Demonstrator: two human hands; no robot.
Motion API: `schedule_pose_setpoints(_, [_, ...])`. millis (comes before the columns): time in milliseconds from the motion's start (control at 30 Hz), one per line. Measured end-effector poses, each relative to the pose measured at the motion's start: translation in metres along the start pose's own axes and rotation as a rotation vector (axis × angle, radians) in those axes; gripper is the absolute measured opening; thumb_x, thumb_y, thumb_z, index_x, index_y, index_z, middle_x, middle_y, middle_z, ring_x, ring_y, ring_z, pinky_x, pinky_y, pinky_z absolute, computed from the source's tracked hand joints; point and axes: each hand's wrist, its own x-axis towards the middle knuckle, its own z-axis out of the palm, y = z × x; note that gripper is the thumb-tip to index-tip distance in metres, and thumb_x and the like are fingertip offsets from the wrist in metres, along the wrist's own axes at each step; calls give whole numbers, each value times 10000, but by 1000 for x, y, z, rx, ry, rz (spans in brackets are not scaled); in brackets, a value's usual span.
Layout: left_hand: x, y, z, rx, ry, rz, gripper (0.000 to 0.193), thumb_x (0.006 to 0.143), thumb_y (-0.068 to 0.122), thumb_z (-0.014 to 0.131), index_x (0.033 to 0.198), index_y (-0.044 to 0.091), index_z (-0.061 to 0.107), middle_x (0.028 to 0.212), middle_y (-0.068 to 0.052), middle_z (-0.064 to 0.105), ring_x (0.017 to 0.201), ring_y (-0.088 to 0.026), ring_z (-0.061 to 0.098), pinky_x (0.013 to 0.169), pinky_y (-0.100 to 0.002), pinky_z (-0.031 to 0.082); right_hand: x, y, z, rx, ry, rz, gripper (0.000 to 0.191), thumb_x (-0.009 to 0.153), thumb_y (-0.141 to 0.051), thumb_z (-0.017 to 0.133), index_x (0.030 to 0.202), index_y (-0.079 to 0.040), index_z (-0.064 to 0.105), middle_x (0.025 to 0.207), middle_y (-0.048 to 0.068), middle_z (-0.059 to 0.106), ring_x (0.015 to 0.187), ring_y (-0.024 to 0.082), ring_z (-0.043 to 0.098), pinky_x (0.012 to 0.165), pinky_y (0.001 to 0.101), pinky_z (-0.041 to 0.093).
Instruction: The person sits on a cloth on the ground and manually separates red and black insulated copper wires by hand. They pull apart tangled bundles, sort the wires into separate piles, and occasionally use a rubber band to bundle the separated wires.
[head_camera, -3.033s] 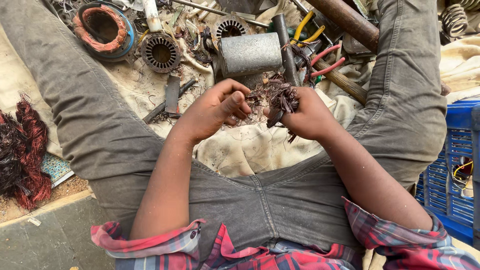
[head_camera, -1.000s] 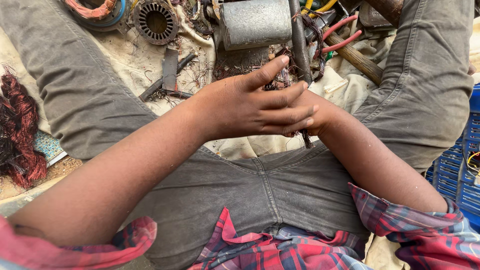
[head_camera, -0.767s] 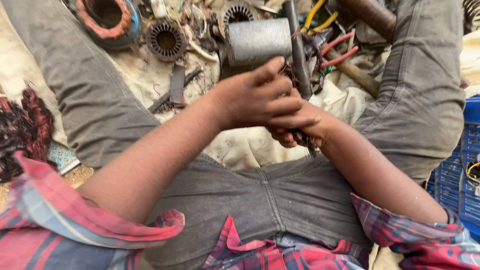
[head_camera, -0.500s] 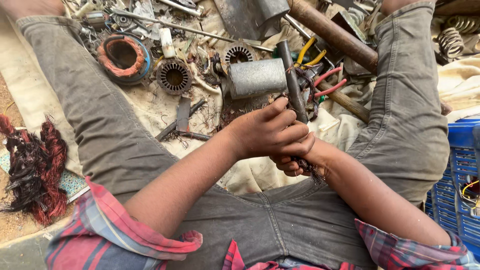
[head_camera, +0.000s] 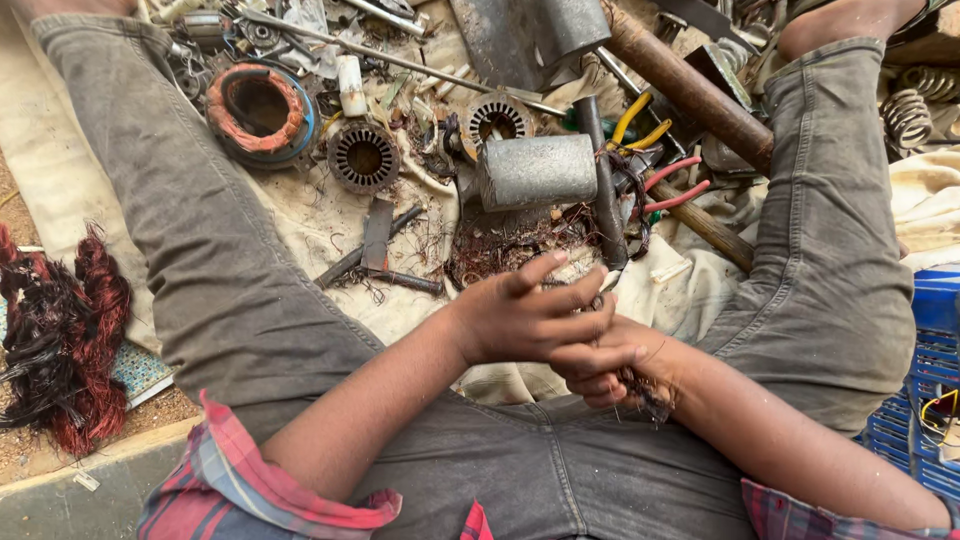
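Left hand (head_camera: 535, 320) over right hand (head_camera: 610, 370) — gripping wire (copper).

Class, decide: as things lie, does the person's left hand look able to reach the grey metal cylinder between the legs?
Probably yes. The left hand lies over the right hand, and the grey metal cylinder sits just beyond, with only loose wire scraps between. Whether the left hand holds anything is unclear.

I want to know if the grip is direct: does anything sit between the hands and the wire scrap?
Nothing visible does. The right hand is closed directly around the wire scrap, and the left hand lies over its fingers, touching them.
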Motion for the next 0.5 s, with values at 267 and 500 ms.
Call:
schedule_pose_setpoints(267, [1, 12, -22, -87, -32, -76, 300, 1125, 322, 600, 1422, 300, 560, 1120, 147, 624, 1173, -124, 600, 1264, -460, 149, 20, 9, 4, -5, 247, 324, 706, 834, -699, 583, 849, 6, 599, 718, 140, 600, 646, 267, 627, 582, 431, 519])
schedule_pose_setpoints(500, [-2, 20, -36, -121, -7, -127, 251, 1140, 340, 501, 1384, 283, 519, 1143, 125, 601, 1336, -95, 577, 1277, -550, 104, 5, 63, 61, 104, 210, 74, 470, 1046, -444, 596, 963, 18, 569, 781, 141, 593, 657, 236, 648, 552, 372, 536])
